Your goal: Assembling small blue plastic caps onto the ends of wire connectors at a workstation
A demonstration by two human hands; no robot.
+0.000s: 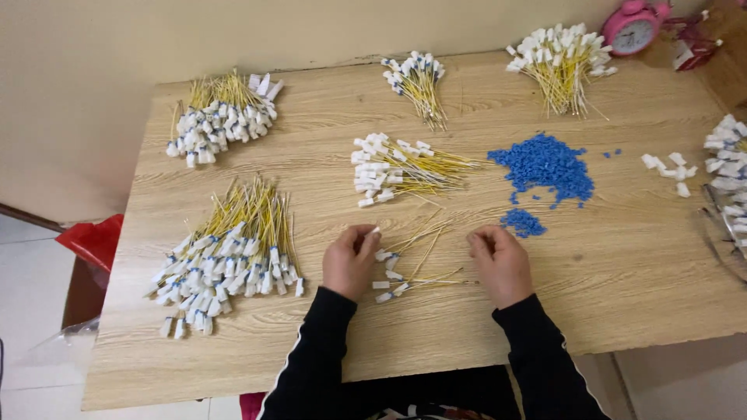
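Note:
My left hand (350, 260) rests on the wooden table (607, 288), fingers curled around a white connector at the end of a thin yellow cable. My right hand (499, 263) lies palm down to the right, fingers pinched together near its left side; whether it holds a small piece I cannot tell. Between the hands lie a few loose yellow cables with white ends (405, 268). Just beyond my right hand sits a small heap of blue plastic pieces (523, 223), with a larger blue heap (548, 165) behind it.
Bundles of yellow cables with white ends lie at the front left (226, 257), back left (222, 117), centre (397, 171), back centre (419, 82) and back right (560, 58). White caps (669, 166) and more white parts (727, 167) sit right. A pink alarm clock (632, 29) stands far back.

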